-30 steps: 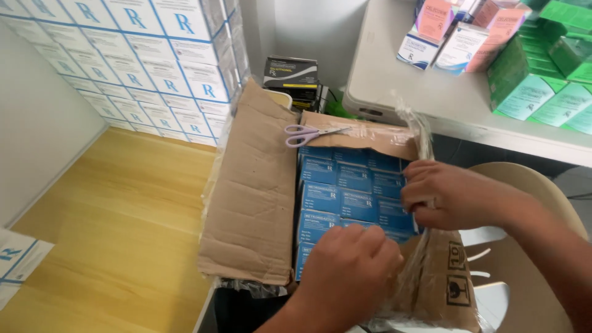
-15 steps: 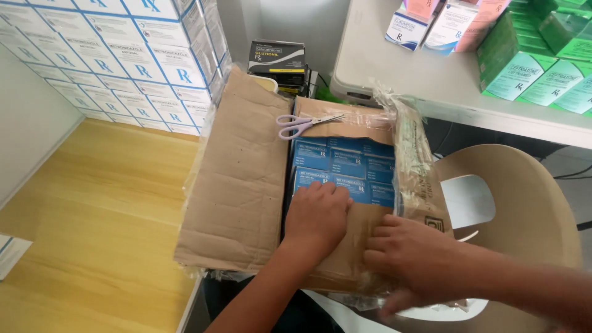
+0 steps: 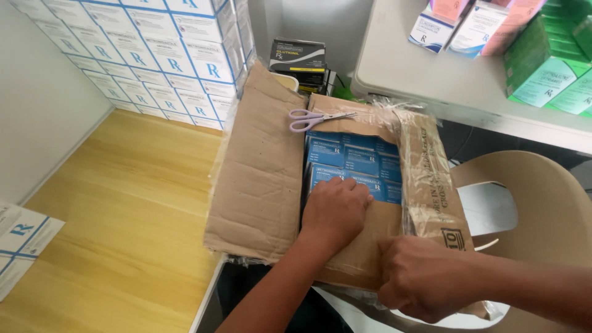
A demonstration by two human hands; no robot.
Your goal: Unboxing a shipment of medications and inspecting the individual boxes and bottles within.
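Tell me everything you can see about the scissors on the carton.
The scissors are small, with pale lilac plastic handle loops and short silver metal blades. They lie flat and closed on the far flap of the open brown carton, handles to the left, blade tips pointing right toward the crinkled clear plastic wrap. Just in front of them are the blue boxes inside the carton. Neither hand touches them; only the cardboard flap bears them.

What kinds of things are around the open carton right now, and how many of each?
Open cardboard carton: 1
Scissors: 1
Beige chair: 1
Hands on the carton, left hand and right hand: 2
Total: 5
The small blue boxes inside are partly hidden, so uncounted.
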